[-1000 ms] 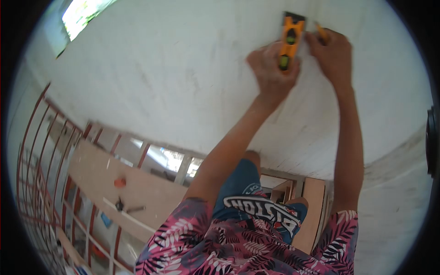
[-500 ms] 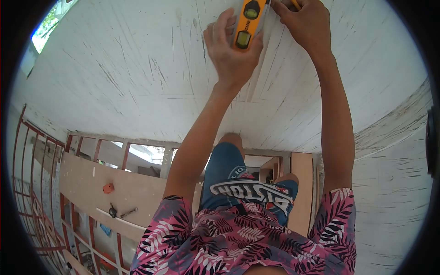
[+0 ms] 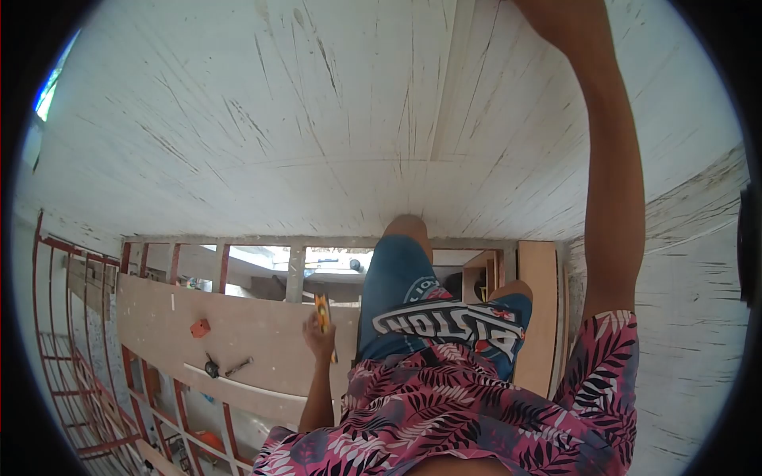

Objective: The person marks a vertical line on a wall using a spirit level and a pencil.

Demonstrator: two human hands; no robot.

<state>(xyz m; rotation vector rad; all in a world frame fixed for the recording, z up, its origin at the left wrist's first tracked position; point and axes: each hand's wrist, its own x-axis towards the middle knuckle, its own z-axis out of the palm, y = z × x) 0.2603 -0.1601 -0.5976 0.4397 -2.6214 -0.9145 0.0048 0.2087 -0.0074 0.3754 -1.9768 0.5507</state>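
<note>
My left hand (image 3: 318, 339) is lowered beside my left leg, closed around a yellow spirit level (image 3: 321, 308) that points upward from the fingers. Below that hand runs the edge of a light brown board (image 3: 262, 325). At the top edge of the view, my right hand (image 3: 548, 17) is held up against the white streaked wall (image 3: 357, 95). Its fingers are cut off by the frame, so what they hold cannot be seen. A narrow pale vertical strip (image 3: 449, 87) runs down the wall to the left of that hand.
On the board lie an orange block (image 3: 200, 328), a dark round item (image 3: 212, 368), a small tool (image 3: 238, 366) and a long white strip (image 3: 262, 387). Red metal bars (image 3: 71, 357) stand at the left. A wooden panel (image 3: 535, 317) stands right of my legs.
My left hand has come down from the wall with the spirit level, to beside my leg. My right hand has shifted up, and its fingers with the pencil have left the view.
</note>
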